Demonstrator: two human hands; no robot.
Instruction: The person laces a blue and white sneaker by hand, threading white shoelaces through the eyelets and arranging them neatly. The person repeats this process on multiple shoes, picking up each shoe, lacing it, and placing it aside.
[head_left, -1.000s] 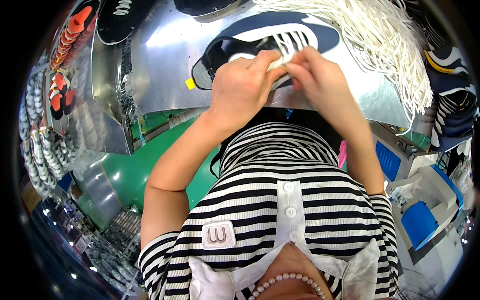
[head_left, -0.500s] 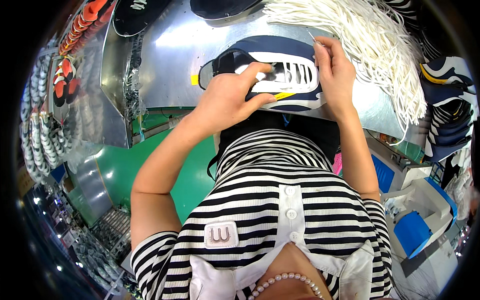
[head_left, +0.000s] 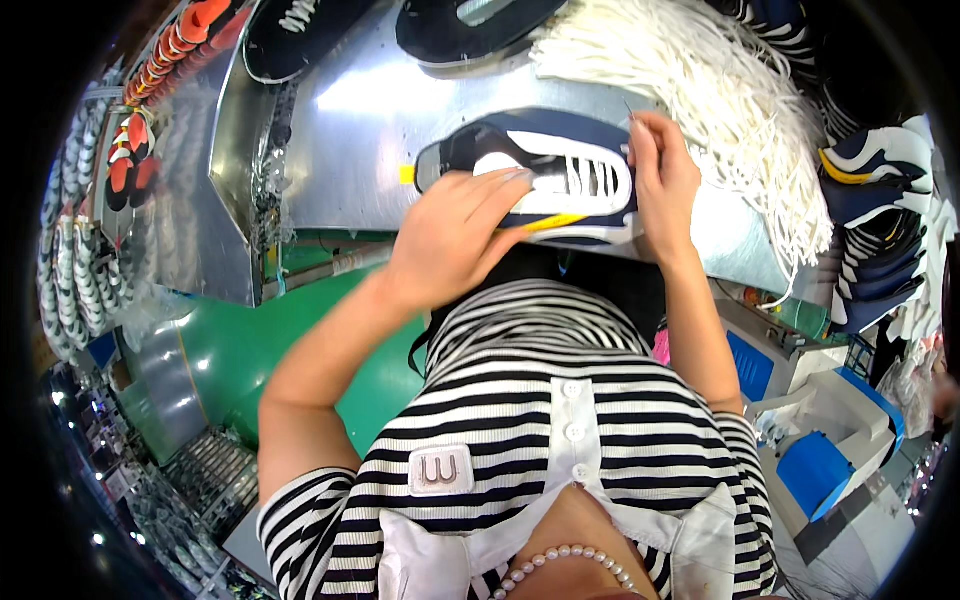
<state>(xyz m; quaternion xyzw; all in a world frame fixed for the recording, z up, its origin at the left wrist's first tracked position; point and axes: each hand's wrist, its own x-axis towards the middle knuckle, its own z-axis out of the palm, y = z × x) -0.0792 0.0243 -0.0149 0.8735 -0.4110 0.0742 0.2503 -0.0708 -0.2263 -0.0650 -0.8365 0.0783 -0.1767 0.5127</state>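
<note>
Item: one navy shoe with white lacing panel and yellow side stripe, lying on its side near the front edge of a metal tabletop; taken as landmark. Nearest the wearer, the left hand lies spread over the shoe's near flank, fingers loosely open and pressing it down rather than gripping, apparently to steady it for lacing. Just right of the shoe, the right hand stands against its lace end, fingertips pinched together on what looks like a thin white lace tip; the strand itself is too fine to confirm. Beyond the shoe to the right, one large heap of loose white laces, uncountable, lies within reach, likely as supply. Beyond the shoe, at the tabletop's far edge, two dark shoes are partly cut off. Far right of the shoe, a stack of navy uppers, number unclear. Far left, a row of orange-and-black shoes.
</note>
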